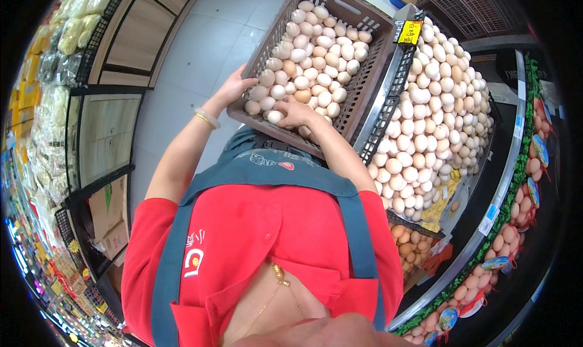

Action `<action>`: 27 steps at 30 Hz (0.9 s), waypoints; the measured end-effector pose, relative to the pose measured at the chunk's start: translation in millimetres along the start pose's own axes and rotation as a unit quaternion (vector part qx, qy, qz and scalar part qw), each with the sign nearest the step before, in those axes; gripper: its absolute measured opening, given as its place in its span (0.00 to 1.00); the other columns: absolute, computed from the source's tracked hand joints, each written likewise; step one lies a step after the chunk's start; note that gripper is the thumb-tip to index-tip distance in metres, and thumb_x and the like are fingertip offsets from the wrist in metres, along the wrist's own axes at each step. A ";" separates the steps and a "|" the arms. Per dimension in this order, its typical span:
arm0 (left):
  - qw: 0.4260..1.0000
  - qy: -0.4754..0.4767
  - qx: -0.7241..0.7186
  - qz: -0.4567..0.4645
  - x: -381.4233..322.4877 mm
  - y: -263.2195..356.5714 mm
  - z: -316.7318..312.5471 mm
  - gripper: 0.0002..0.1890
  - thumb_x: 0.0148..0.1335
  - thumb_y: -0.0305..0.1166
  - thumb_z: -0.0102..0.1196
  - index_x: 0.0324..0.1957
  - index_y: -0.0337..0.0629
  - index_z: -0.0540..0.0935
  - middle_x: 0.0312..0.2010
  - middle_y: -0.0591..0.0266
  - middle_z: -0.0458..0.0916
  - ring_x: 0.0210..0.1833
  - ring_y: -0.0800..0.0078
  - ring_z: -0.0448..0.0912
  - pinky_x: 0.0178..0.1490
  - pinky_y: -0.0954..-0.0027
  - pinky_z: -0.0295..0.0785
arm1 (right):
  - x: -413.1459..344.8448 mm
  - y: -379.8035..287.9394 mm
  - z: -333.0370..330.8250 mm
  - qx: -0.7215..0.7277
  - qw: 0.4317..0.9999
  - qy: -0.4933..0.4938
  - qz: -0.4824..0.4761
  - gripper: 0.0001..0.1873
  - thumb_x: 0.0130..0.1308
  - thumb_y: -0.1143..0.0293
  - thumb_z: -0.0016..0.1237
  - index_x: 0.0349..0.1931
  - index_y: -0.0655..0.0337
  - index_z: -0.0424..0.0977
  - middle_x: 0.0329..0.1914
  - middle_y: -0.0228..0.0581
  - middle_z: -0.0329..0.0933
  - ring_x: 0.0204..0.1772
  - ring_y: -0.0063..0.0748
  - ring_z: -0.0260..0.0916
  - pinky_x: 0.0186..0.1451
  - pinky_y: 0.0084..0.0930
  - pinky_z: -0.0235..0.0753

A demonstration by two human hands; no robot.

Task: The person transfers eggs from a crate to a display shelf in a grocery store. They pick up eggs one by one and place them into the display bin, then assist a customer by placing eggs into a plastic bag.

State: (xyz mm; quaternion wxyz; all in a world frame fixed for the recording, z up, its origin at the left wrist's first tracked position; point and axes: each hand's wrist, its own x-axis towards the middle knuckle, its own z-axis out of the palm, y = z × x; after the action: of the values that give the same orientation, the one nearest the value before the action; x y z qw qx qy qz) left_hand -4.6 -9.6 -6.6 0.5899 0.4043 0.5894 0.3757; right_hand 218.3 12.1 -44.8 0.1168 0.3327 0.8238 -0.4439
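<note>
A brown plastic crate (379, 50) of pale and light-brown eggs (301, 82) stands before me, tilted in the view. My left hand (235, 88) grips the crate's left rim, with the thumb over the edge on the inside. Inside the near end of the crate, my right hand (295, 113) reaches down among the eggs. Its fingertips touch a whitish egg (275, 117) near the front wall. Whether that hand holds an egg beneath the palm is hidden.
At right, a large heap of eggs (423, 133) fills a black-edged display bin (394, 85) with a yellow sign (409, 32). Netted eggs (505, 242) line the curved shelf beyond. Tiled floor (182, 73) and goods shelves (50, 119) lie left. Stacked crates (473, 5) stand behind.
</note>
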 end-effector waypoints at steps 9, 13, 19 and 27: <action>0.999 -0.023 -0.022 -0.013 4.4 -5.1 -3.2 0.26 0.55 0.29 0.52 0.56 0.36 0.66 0.49 0.59 0.73 0.52 0.73 0.69 0.57 0.72 0.63 | 19.9 2.7 6.9 -0.040 0.999 -0.033 0.005 0.26 0.42 0.57 0.56 0.47 0.47 0.74 0.46 0.44 0.72 0.46 0.41 0.72 0.43 0.37 0.75; 1.000 -0.028 -0.008 -0.009 5.9 -5.3 -6.1 0.22 0.55 0.28 0.53 0.53 0.37 0.68 0.47 0.59 0.74 0.48 0.73 0.72 0.53 0.72 0.66 | 1.0 -1.5 -8.6 -0.023 0.996 0.027 -0.084 0.27 0.42 0.55 0.57 0.45 0.51 0.74 0.44 0.44 0.73 0.44 0.41 0.72 0.44 0.34 0.74; 0.998 -0.018 -0.052 -0.042 1.1 2.4 -0.9 0.23 0.56 0.29 0.53 0.54 0.39 0.67 0.44 0.58 0.76 0.45 0.72 0.73 0.49 0.71 0.69 | -101.0 -4.5 -50.1 0.202 0.935 0.274 -0.096 0.29 0.47 0.61 0.59 0.50 0.59 0.68 0.47 0.43 0.68 0.53 0.37 0.66 0.54 0.28 0.67; 1.000 -0.015 0.002 -0.013 -2.7 9.0 1.2 0.21 0.56 0.28 0.52 0.53 0.39 0.67 0.45 0.59 0.75 0.45 0.73 0.73 0.49 0.72 0.69 | -277.7 26.8 -78.5 -0.048 0.814 0.507 0.280 0.28 0.43 0.63 0.61 0.48 0.54 0.71 0.53 0.51 0.64 0.55 0.49 0.64 0.57 0.37 0.66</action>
State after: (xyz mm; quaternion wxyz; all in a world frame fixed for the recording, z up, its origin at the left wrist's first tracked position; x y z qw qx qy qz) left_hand -3.2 -8.5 2.7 0.6026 0.4034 0.5867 0.3604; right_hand 452.5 -37.5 118.6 -0.1820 0.7209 0.6578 -0.1206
